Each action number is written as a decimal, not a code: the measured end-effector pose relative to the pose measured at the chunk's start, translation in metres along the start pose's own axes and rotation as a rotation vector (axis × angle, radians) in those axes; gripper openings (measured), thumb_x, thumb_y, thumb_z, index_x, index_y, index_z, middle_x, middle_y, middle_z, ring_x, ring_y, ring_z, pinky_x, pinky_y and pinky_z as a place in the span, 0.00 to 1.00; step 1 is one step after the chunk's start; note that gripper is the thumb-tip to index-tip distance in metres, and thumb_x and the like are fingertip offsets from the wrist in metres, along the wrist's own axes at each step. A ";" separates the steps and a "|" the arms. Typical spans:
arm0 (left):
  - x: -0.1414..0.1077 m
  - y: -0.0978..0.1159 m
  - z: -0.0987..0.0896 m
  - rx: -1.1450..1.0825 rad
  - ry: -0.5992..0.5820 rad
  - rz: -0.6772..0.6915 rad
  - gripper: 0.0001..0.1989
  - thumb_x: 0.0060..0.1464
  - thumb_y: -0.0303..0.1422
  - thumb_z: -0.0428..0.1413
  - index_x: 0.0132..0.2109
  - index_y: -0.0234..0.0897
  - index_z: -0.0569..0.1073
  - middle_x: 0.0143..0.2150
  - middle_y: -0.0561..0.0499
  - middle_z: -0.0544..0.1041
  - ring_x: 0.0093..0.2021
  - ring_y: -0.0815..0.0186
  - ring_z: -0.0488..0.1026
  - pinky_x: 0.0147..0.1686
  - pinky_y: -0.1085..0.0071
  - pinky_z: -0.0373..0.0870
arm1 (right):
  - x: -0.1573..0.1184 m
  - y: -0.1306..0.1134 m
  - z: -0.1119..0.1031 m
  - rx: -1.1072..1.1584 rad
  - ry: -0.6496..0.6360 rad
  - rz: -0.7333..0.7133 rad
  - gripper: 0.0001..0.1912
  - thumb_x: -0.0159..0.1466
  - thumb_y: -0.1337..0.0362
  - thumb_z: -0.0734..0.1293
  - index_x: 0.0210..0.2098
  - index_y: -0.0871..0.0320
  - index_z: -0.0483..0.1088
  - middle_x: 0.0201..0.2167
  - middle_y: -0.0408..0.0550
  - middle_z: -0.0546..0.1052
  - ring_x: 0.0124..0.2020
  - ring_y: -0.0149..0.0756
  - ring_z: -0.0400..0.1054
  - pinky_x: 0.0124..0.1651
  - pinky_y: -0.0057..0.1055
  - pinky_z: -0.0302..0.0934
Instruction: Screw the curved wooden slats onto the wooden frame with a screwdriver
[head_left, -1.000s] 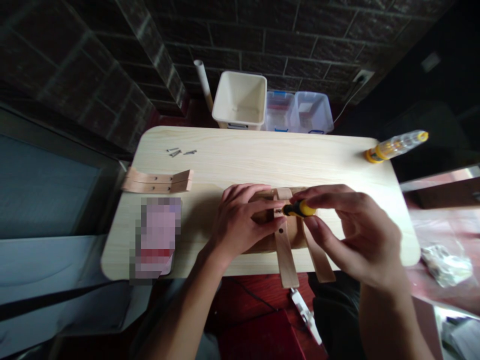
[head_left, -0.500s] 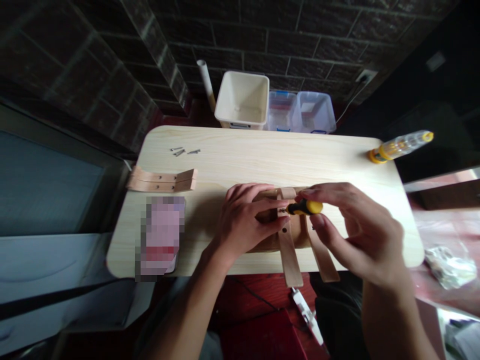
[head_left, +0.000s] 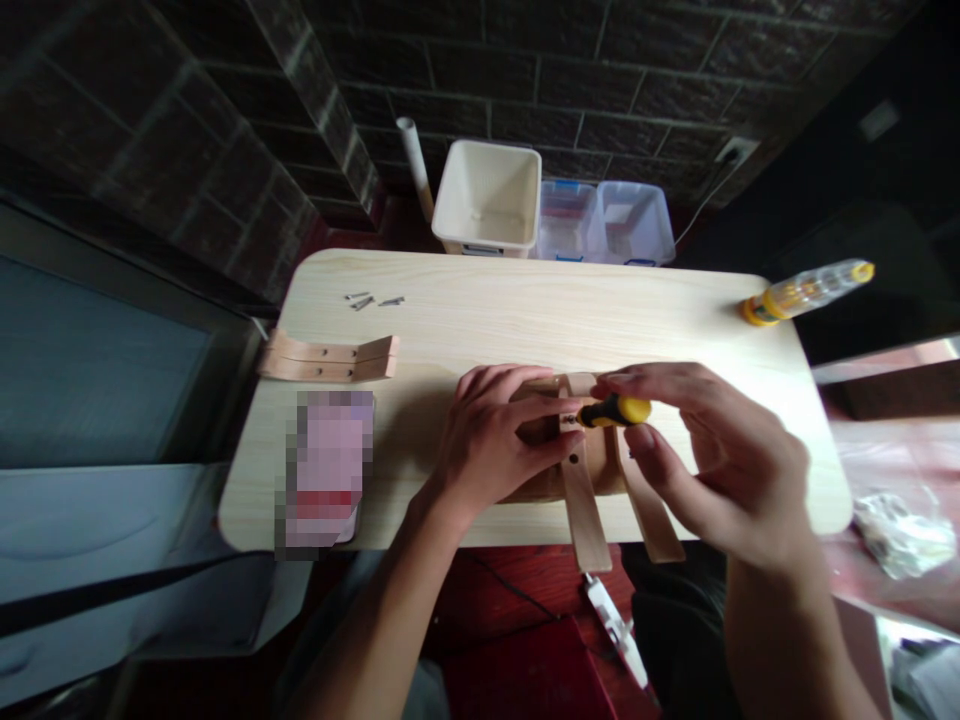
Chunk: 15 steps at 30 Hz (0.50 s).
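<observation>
A brown rounded wooden piece [head_left: 536, 487] lies on the light wood table, with two curved wooden strips across it, a left one [head_left: 587, 515] and a right one [head_left: 651, 515]. My left hand [head_left: 491, 440] rests on the brown piece, its thumb and index finger at either side of a screw on the left strip. A yellow and black screwdriver [head_left: 616, 410] has its tip at that screw. My right hand [head_left: 697, 450] holds the screwdriver's handle between thumb and fingers. A dark hole shows below the screw.
Several screws [head_left: 364, 300] and two joined curved wooden strips [head_left: 330, 361] lie at the left, above a blurred-out phone [head_left: 330, 465]. A clear and yellow tool case [head_left: 806, 292] stands at the back right. Beyond the table are a cream bin [head_left: 487, 195] and clear boxes [head_left: 634, 220].
The whole view has shifted slightly, so the table and items appear a little further right. Both hands keep nearly the same pose, with the screwdriver still at the screw.
</observation>
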<state>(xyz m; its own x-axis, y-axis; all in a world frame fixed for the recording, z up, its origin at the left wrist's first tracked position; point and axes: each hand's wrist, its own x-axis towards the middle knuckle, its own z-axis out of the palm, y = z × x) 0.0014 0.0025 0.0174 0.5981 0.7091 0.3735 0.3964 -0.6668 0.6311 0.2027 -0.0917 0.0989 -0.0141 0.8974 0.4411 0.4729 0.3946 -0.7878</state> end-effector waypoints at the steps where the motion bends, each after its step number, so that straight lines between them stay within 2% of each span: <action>1: 0.000 0.000 0.000 -0.002 0.002 0.001 0.11 0.61 0.44 0.70 0.51 0.54 0.86 0.60 0.54 0.85 0.62 0.54 0.79 0.64 0.51 0.68 | 0.000 0.000 0.001 0.008 -0.004 -0.001 0.26 0.68 0.75 0.72 0.62 0.50 0.78 0.55 0.49 0.84 0.57 0.42 0.79 0.58 0.39 0.74; 15: 0.000 0.000 0.001 -0.004 0.002 -0.005 0.11 0.61 0.43 0.71 0.51 0.55 0.86 0.60 0.54 0.84 0.62 0.55 0.78 0.64 0.51 0.68 | -0.004 0.008 0.000 0.021 0.029 0.009 0.28 0.66 0.74 0.75 0.62 0.47 0.77 0.53 0.48 0.84 0.55 0.44 0.79 0.56 0.42 0.76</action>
<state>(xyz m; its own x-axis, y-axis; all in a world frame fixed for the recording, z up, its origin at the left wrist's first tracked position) 0.0022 0.0021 0.0172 0.5952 0.7126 0.3715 0.3967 -0.6626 0.6353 0.2067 -0.0922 0.0906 0.0157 0.8948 0.4462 0.4545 0.3911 -0.8003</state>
